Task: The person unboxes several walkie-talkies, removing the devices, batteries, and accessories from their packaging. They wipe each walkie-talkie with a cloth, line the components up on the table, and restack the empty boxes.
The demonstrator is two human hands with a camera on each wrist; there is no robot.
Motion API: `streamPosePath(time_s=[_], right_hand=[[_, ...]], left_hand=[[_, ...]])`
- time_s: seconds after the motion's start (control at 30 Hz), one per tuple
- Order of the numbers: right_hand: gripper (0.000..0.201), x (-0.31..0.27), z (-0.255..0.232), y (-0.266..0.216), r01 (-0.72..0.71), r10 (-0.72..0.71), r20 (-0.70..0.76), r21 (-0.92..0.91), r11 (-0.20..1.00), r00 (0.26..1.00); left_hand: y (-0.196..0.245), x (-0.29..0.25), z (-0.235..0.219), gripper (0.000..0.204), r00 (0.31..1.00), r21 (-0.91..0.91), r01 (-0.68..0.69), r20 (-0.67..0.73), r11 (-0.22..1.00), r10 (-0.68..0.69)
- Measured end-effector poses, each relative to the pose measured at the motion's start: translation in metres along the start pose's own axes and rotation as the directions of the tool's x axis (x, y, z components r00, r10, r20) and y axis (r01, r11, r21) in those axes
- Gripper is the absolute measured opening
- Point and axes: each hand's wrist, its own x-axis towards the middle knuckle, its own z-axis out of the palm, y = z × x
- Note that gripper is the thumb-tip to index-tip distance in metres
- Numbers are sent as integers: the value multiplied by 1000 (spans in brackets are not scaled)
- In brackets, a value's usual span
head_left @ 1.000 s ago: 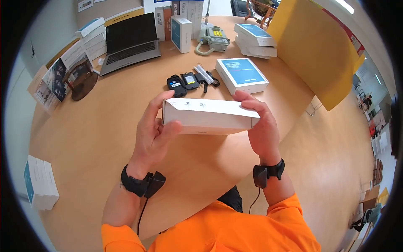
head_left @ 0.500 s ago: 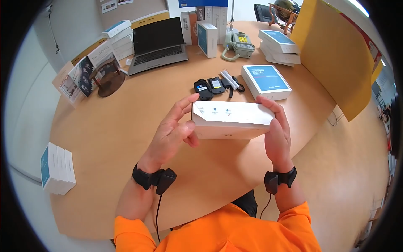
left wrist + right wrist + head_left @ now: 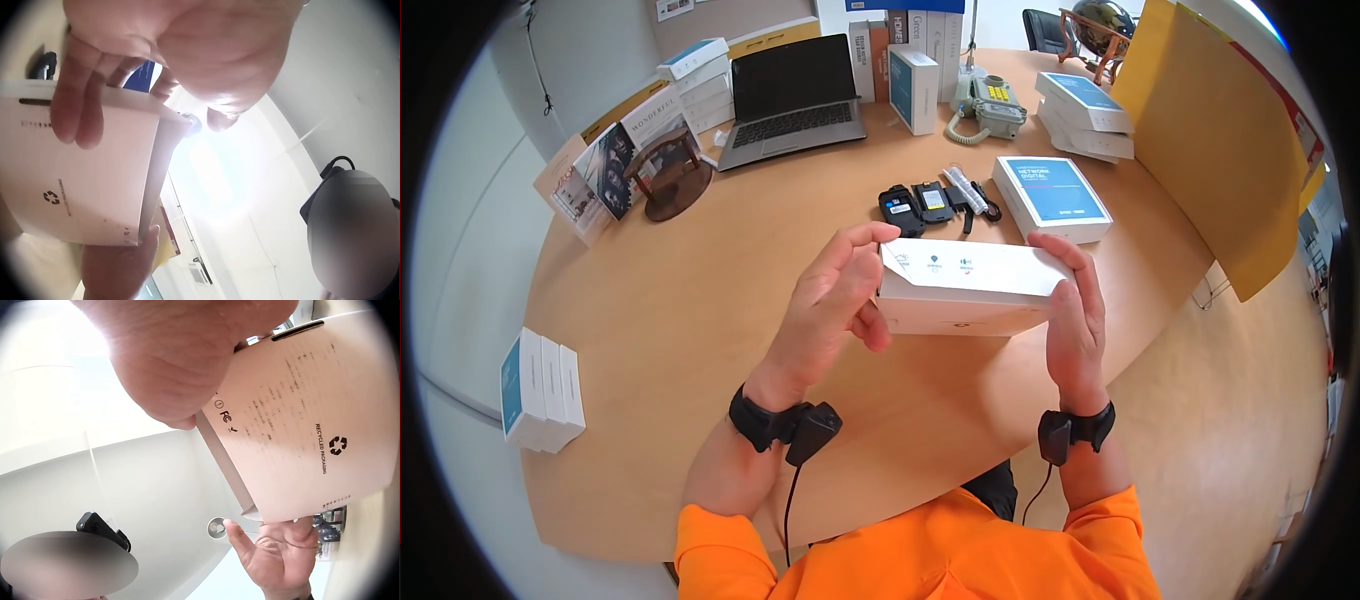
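A white cardboard box (image 3: 975, 270) is held up over the table between both hands, a narrow side with small printed icons facing up. At its left end my left hand (image 3: 825, 300) grips it, index fingertip at the top corner and other fingers bent below. In the left wrist view two fingertips (image 3: 78, 119) lie on the printed bottom, while the thumb stands off the box. My right hand (image 3: 1078, 320) holds the right end, thumb on the near edge and fingers over the top. A recycling mark and fine print show on the box's underside (image 3: 300, 425) in the right wrist view.
Behind the box lie a black device (image 3: 900, 210), a battery-like part (image 3: 933, 200) and cables. A blue-topped box (image 3: 1055, 195) sits to their right. Further back are a laptop (image 3: 790, 110), a telephone (image 3: 995, 105) and stacked boxes (image 3: 1085, 115). More boxes (image 3: 545, 390) stand at the left edge.
The head view has swung, so the scene shifts right. The box has tilted, showing more of its icon side. The left thumb has risen from the box's near face.
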Motion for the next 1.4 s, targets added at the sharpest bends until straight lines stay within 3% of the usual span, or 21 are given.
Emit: streamPosePath(time_s=[0.07, 0.27, 0.37, 0.47, 0.6, 0.67, 0.8, 0.87, 0.93, 0.97, 1.03, 1.13, 1.23, 1.27, 1.33, 1.4], right_hand=[[41, -1, 1, 2, 1, 0, -10, 38, 999, 1000], [40, -3, 2, 1, -28, 28, -10, 24, 999, 1000], [43, -4, 2, 0, -17, 17, 4, 32, 999, 1000], [48, -8, 1, 0, 7, -7, -6, 10, 1000, 1000], [55, -14, 1, 5, 21, -20, -11, 36, 999, 1000], [58, -16, 3, 4, 6, -5, -9, 65, 998, 1000], [59, -31, 22, -8, -12, 2, 121, 78, 997, 993], [58, -44, 36, -8, 69, -64, 235, -12, 998, 970], [56, -56, 54, -16, 149, -110, 381, -73, 986, 918], [56, -65, 64, -10, 129, -98, 427, -45, 991, 899], [56, -76, 80, -13, 291, -180, 547, -121, 949, 817], [56, -85, 91, -18, 266, -165, 647, -60, 962, 745], [58, -85, 77, -5, 70, -52, 609, -7, 997, 791], [57, -85, 70, -3, -44, 52, 566, -27, 999, 823], [55, -84, 46, 14, -109, 138, 491, -89, 990, 860], [50, -86, 21, 18, -164, 235, 388, -209, 964, 891]], left_hand=[[6, -2, 11, 47, 998, 132, 14, -67, 991, -5], [-7, 1, 2, 43, 999, -28, -19, -49, 999, 18], [-18, 2, -2, 39, 997, -161, 58, -41, 985, -66], [-13, -2, 4, 39, 993, -3, 99, -58, 995, -99], [-15, -12, 9, 42, 999, 115, 0, -52, 993, 6], [-16, -22, 12, 39, 997, 90, -17, -76, 996, 24], [-16, -57, -1, 46, 988, -45, 43, -144, 998, -49], [-16, -79, -5, 49, 970, -127, 65, -224, 990, -92], [-16, -105, -8, 51, 929, -172, 60, -351, 983, -118], [-18, -116, -12, 50, 906, -88, 102, -404, 991, -129], [-30, -137, -25, 49, 849, 60, 208, -507, 976, -150], [-79, -152, -52, 46, 813, 151, 7, -577, 988, 82], [-92, -170, -77, 45, 723, 72, -209, -660, 975, 203], [-85, -182, -84, 44, 678, 70, -221, -706, 973, 204], [-62, -215, -107, 44, 586, 72, -234, -785, 969, 200], [-53, -245, -144, 45, 444, 19, -340, -878, 940, 178]])
